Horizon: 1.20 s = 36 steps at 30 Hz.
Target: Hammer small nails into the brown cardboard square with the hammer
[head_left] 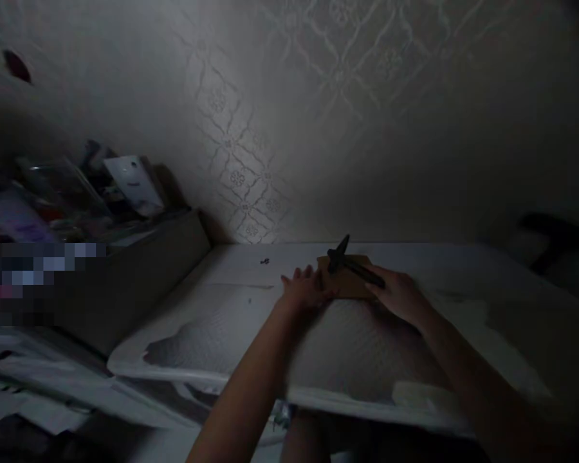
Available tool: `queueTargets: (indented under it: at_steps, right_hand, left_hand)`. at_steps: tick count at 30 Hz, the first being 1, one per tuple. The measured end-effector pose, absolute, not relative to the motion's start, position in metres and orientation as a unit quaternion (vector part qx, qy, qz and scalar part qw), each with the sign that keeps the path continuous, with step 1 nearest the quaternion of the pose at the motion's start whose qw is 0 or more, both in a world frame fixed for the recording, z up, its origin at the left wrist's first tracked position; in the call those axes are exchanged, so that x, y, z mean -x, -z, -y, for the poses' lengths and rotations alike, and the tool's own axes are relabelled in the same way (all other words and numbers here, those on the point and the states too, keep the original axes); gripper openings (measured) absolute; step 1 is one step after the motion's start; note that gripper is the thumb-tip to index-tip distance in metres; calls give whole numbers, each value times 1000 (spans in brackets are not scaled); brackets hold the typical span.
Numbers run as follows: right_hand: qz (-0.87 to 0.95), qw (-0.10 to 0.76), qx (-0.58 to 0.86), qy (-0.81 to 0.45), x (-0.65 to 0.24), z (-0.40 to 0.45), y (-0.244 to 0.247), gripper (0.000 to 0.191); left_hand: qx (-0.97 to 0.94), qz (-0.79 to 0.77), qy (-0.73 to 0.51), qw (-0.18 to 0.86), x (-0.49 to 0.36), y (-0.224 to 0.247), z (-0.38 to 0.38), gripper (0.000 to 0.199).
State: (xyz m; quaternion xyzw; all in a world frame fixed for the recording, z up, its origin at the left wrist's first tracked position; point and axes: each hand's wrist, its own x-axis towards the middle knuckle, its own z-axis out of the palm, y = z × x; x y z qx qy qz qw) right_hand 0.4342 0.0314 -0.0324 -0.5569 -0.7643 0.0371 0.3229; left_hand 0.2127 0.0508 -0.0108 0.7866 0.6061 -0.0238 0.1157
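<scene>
Head view: white worn tabletop [212, 296] against patterned wall [251, 161].

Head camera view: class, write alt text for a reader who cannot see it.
A person's right hand holds a dark hammer over a brown board on a worn white table, while the left hand rests at the board's left edge.

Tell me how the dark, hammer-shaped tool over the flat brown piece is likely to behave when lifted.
The dark, hammer-shaped tool looks stiff, its slim handle straight. It probably feels head-heavy, as the head lies far from the gripping right hand. It may twist in a loose grip, since that head juts out crosswise.
</scene>
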Motion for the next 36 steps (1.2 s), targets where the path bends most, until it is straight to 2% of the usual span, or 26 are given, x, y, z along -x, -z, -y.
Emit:
queueTargets:
  at_steps: [36]
  right_hand:
    - [762,309,569,-20,-433,-31,31,40]
  left_hand:
    - [-792,-602,28,100,-212,14,-54,83]
